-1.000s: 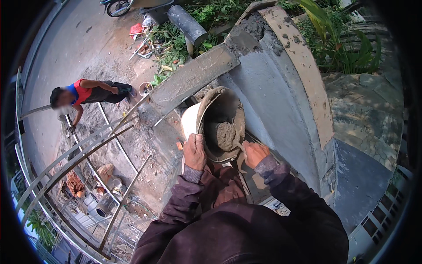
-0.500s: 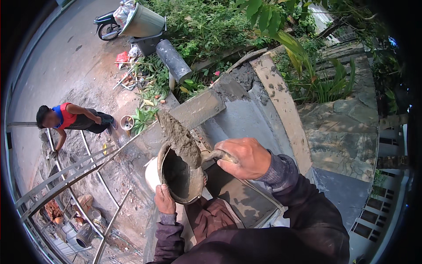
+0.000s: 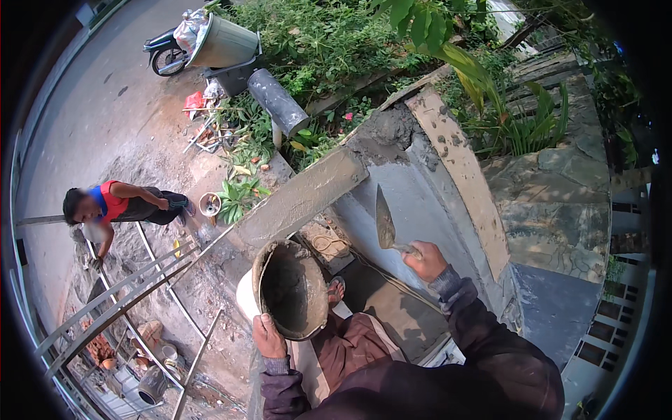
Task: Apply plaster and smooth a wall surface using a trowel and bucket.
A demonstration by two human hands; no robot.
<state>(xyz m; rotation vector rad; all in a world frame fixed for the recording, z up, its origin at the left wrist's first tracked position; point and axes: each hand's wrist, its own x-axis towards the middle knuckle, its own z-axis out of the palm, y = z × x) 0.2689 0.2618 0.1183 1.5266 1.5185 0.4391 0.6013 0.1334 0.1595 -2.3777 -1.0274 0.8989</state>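
A white mortar-smeared bucket (image 3: 290, 294) is gripped at its lower left rim by my left hand (image 3: 269, 336). Its inside is coated with grey mortar. To the right, my right hand (image 3: 428, 264) holds a trowel (image 3: 385, 220) by the handle, its blade pointing upward with no lump on it, over a smooth grey sloped surface (image 3: 413, 196). Above that, rough wet mortar (image 3: 388, 133) lies at the top, between a plastered ledge (image 3: 301, 192) and a speckled board (image 3: 462, 175). My sandalled foot (image 3: 336, 290) shows beside the bucket.
At left, a person in red and black (image 3: 133, 203) bends at a metal frame (image 3: 147, 290) over rubble. Behind are a motorbike (image 3: 164, 56), a large bin (image 3: 224, 42), a dark cylinder (image 3: 276, 101) and plants (image 3: 322, 49). Stone paving (image 3: 539, 217) lies at right.
The trowel was in the bucket, then raised above it heaped with mortar. Now it has moved up and right with no heap on it. The bucket sits lower and further left than at first.
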